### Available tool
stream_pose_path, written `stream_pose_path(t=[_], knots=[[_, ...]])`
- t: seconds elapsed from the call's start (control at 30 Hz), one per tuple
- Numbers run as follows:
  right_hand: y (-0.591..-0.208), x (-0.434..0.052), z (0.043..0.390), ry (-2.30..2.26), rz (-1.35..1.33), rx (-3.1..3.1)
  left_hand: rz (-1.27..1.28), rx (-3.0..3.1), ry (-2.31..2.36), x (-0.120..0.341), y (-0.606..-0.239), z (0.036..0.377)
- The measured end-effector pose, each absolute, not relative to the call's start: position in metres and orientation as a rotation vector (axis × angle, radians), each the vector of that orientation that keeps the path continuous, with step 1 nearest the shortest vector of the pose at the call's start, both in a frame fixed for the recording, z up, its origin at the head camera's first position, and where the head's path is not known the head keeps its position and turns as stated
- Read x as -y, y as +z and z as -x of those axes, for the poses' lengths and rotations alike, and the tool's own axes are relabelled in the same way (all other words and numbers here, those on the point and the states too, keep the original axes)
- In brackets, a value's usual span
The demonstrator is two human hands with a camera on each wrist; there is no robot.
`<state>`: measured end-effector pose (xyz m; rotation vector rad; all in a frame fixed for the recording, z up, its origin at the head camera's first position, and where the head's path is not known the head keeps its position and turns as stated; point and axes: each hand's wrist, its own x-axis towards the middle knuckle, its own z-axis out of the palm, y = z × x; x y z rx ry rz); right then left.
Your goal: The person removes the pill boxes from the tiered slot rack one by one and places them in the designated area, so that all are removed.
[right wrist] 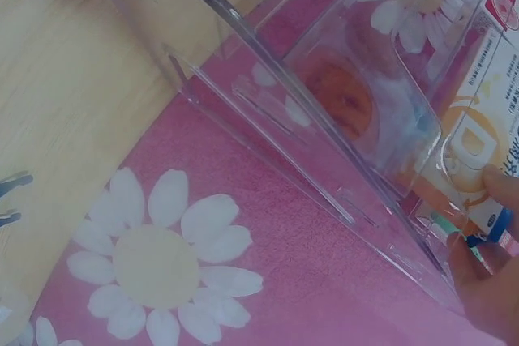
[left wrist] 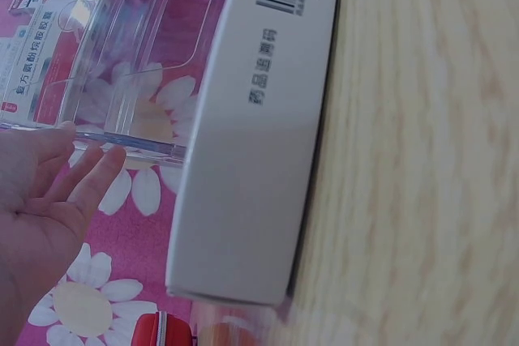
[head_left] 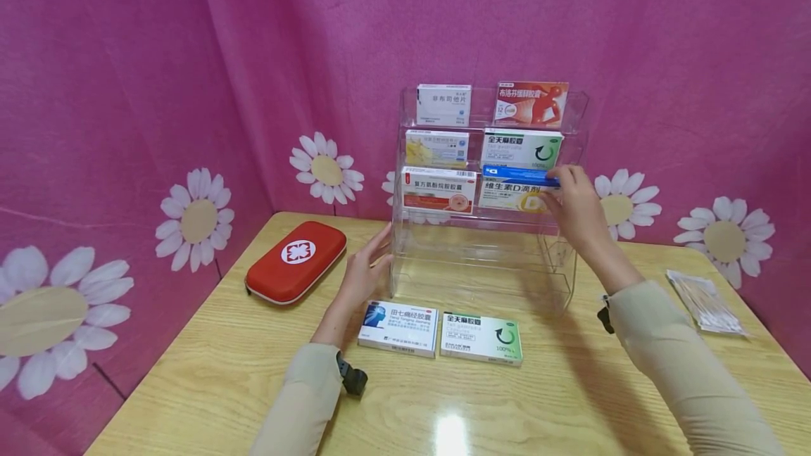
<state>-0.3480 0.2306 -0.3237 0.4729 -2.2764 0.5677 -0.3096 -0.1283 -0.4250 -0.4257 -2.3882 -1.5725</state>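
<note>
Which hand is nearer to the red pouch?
Left. The left hand touches the clear rack's left side, just right of the red pouch. The right hand holds a blue box at the rack's far side.

Blue box atop rack's yellow box

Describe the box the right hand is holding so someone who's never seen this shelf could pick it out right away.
Find the clear acrylic tiered rack on the wooden table. In its third row down, right side, the right hand pinches a slim blue box. It's the only blue, narrow box, lying across the top of a white-and-yellow one.
</note>
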Motion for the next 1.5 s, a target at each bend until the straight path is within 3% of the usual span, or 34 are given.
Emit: stream_pose_path(t=[0.73,1.13,1.5], knots=[[-0.319,-0.226,0.331,0.746,-0.454,1.979,0.436,2.382,-1.584,0.129,-0.426,0.308],[-0.326,-0.213,0.293,1.025,-0.445,1.862,0.395,2.431,-1.568,0.129,-0.422,0.309],[-0.363,-0.18,0.255,1.204,-0.573,2.084,0.425,2.401,-1.521,0.128,-0.423,0.31]])
